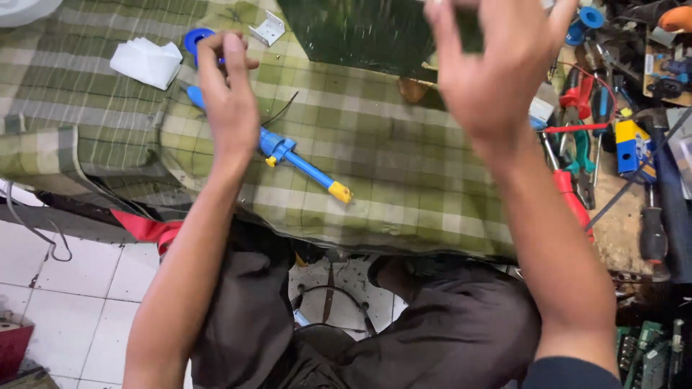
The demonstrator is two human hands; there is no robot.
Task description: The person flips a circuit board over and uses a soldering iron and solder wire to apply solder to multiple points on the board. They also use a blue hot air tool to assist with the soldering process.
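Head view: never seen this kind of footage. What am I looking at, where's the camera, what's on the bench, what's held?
One camera, worn on a person's head, looks down at their own bare hands. The left hand is raised over a green checked cloth, above a blue and yellow tool; whether it grips anything, I cannot tell. The right hand is lifted near a dark green board. White tissue lies at left. Screwdrivers and pliers crowd the right side.

Green-and-cream checked woven cloth (375, 158): matt, soft, creased. Blue-and-yellow plastic tool (303, 164): smooth, slight sheen. Small white bent metal bracket (267, 29): painted, smooth. White crumpled paper tissue (147, 62): matt. Dark green flat board (353, 32): glossy, speckled. Red-handled pliers (573, 198): rubbery grips.
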